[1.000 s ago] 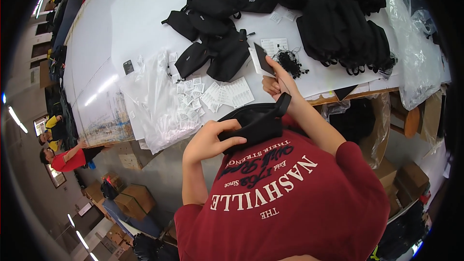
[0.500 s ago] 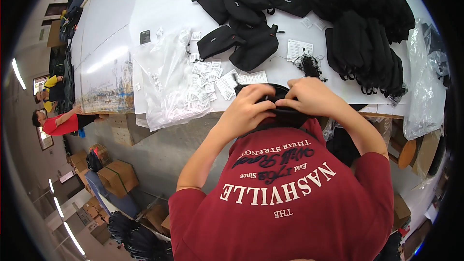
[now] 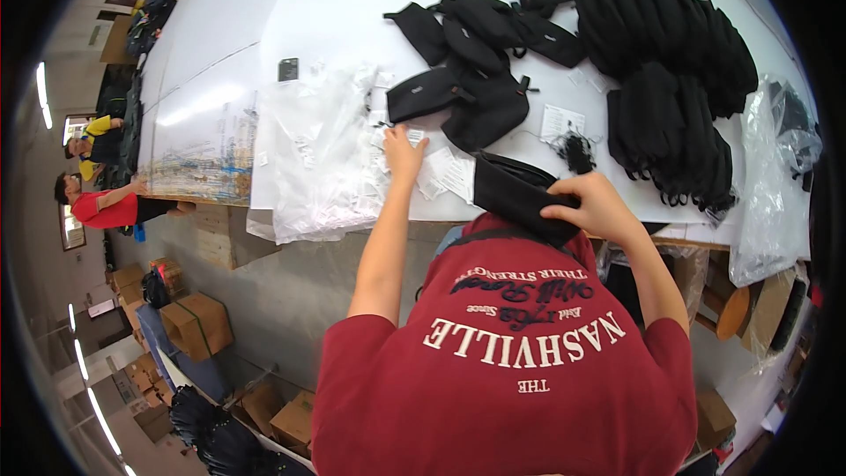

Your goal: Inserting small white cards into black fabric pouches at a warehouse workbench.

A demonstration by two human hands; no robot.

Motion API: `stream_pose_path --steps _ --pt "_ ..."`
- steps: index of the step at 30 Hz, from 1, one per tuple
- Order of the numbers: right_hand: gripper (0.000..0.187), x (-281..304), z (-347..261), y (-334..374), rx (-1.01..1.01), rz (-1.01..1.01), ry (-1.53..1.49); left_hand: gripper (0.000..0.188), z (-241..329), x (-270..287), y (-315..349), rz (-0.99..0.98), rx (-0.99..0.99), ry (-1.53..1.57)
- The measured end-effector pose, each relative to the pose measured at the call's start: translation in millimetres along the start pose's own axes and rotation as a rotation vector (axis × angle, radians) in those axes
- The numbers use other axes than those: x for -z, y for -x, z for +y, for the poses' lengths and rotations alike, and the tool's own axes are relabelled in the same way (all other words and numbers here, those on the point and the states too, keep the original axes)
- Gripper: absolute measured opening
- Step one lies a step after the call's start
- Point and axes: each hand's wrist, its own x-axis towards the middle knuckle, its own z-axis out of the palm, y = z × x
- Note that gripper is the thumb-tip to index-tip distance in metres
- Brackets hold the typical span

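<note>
My right hand [image 3: 592, 204] grips a black fabric pouch [image 3: 515, 192] at its right end, with the thumb on top. The pouch lies slanted at the table's near edge, in front of my chest. My left hand [image 3: 404, 155] is stretched out over the small white paper tags [image 3: 374, 178], its thumb apart from the fingers. One printed tag [image 3: 415, 136] shows between thumb and fingers; I see no grip on it. Just beyond are loose black pouches [image 3: 483, 110] in a heap. A bunch of black strings [image 3: 576, 152] lies right of the held pouch, by a white printed card [image 3: 561, 120].
Rows of stacked black pouches [image 3: 665, 44] fill the table's right side. Clear plastic bags lie at the left [image 3: 317, 150] and hang over the right edge [image 3: 762, 185]. A small black square [image 3: 288, 70] rests farther back. Two people [image 3: 106, 203] are at the far left, near cardboard boxes [image 3: 196, 326].
My left hand has let go of the pouch and moved left and away to the tags. The right hand keeps the pouch, which is now more exposed. The view has shifted slightly.
</note>
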Motion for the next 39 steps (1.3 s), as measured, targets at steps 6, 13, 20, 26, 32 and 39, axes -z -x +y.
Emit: stream_pose_path --steps 6,13,20,26,32,39 --pt "0.023 -12.1 7.3 17.0 -0.154 -0.024 -0.188 0.035 -8.9 -19.3 7.1 -0.015 -0.047 0.154" --pt "0.022 -6.4 -12.9 20.0 -0.091 -0.074 0.022 0.033 6.4 -9.9 6.1 -0.128 0.182 0.049" --pt "0.018 2.8 -28.8 -5.4 0.336 0.200 0.387 0.016 122.1 94.5 9.5 -0.050 -0.158 0.971" --pt "0.015 7.0 -42.8 -29.9 0.500 0.319 0.562 0.017 174.5 189.2 30.8 -0.126 -0.661 0.408" --pt "0.016 5.9 -52.9 -22.5 0.509 0.443 0.445 0.071 149.5 162.0 53.7 -0.067 -0.103 1.156" --pt "0.010 -27.0 -50.2 -9.0 0.407 0.696 -0.094 0.051 179.1 136.3 92.4 -0.504 0.297 2.040"
